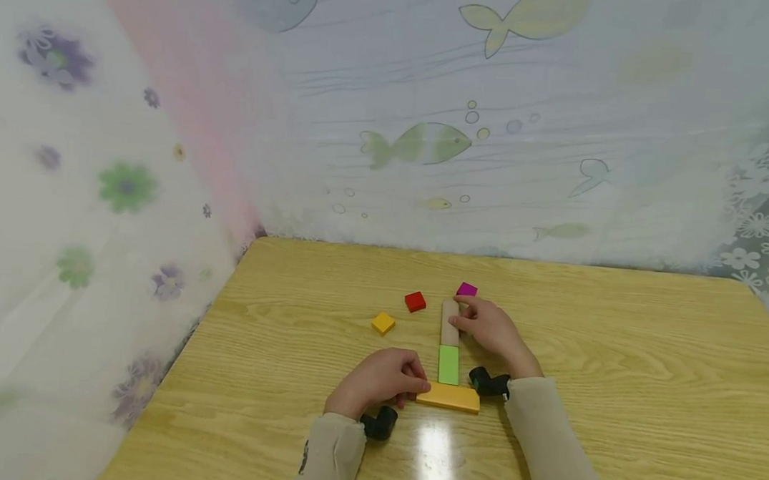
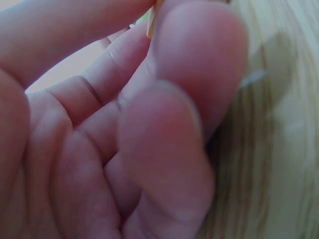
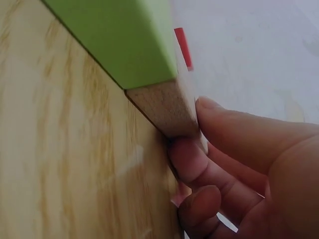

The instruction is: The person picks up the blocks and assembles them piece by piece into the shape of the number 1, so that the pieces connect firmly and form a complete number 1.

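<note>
A long orange block (image 1: 450, 397) lies crosswise on the table, and my left hand (image 1: 381, 377) pinches its left end between thumb and curled fingers. In the left wrist view the fingers (image 2: 164, 144) hide nearly all of that block. A bright green block (image 1: 448, 364) runs away from the orange one's middle. Past it, in line, lies a plain wooden block (image 1: 449, 323). My right hand (image 1: 493, 331) holds this wooden block near its far end, thumb (image 3: 239, 129) on top and a fingertip at its side. The wooden block (image 3: 167, 107) meets the green block (image 3: 119, 40) end to end.
A red block (image 1: 415, 301) and a small yellow block (image 1: 383, 323) lie left of the row. A magenta block (image 1: 467, 289) sits just beyond the right hand's fingertips. A patterned curtain (image 1: 414, 141) hangs along the table's back edge (image 1: 371, 246).
</note>
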{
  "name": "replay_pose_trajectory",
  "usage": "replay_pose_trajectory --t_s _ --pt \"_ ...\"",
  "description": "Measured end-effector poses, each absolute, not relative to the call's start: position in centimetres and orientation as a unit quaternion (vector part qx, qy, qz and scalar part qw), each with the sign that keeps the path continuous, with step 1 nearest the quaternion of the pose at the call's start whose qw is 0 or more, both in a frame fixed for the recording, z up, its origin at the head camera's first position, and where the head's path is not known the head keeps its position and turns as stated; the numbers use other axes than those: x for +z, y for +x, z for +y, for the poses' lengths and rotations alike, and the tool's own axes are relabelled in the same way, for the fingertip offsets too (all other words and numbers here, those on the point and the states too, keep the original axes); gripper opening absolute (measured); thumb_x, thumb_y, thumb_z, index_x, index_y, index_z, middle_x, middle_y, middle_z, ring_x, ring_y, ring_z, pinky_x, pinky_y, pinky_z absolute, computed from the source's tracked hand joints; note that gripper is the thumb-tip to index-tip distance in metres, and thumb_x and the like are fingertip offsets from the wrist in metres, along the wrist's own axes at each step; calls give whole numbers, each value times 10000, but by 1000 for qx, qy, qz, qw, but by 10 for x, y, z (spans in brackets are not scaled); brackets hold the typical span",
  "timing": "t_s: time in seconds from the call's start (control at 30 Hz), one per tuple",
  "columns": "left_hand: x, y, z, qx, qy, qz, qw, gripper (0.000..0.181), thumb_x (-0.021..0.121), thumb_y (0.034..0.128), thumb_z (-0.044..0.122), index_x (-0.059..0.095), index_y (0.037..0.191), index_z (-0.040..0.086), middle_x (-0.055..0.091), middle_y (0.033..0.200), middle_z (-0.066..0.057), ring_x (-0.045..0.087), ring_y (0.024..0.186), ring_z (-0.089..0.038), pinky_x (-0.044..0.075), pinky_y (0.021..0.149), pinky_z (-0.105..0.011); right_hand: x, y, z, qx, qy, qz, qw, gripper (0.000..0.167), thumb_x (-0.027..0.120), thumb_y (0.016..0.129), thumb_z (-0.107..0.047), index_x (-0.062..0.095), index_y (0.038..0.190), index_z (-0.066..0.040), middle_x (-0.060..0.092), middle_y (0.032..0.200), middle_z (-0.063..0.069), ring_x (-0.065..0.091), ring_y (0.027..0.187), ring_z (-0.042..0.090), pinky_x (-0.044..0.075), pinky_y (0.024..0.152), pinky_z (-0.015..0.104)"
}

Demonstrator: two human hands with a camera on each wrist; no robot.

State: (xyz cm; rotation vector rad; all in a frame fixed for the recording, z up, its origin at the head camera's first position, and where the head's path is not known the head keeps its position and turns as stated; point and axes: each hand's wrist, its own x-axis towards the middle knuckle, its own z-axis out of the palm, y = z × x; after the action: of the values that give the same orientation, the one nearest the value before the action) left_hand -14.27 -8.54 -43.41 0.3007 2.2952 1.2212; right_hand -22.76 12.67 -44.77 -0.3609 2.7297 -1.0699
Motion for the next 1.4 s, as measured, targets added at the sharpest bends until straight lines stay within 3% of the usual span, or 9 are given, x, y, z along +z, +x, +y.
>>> replay_pose_trajectory --t_s 0.33,1.4 --pt "-434 -143 -85 453 109 846 260 122 669 804 265 603 810 163 607 691 4 557 516 -171 475 499 -305 -446 -227 127 -365 -126 917 99 482 587 866 -292 468 1292 -100 568 833 2 455 675 165 350 605 306" --pt "-434 -142 -84 435 122 855 254 144 671 795 308 612 818 179 598 666 2 563 520 -173 469 502 -299 -441 -224 128 -376 -122 910 125 470 609 849 -294 490 1261 -103 589 868 11 476 706 170 368 635 312"
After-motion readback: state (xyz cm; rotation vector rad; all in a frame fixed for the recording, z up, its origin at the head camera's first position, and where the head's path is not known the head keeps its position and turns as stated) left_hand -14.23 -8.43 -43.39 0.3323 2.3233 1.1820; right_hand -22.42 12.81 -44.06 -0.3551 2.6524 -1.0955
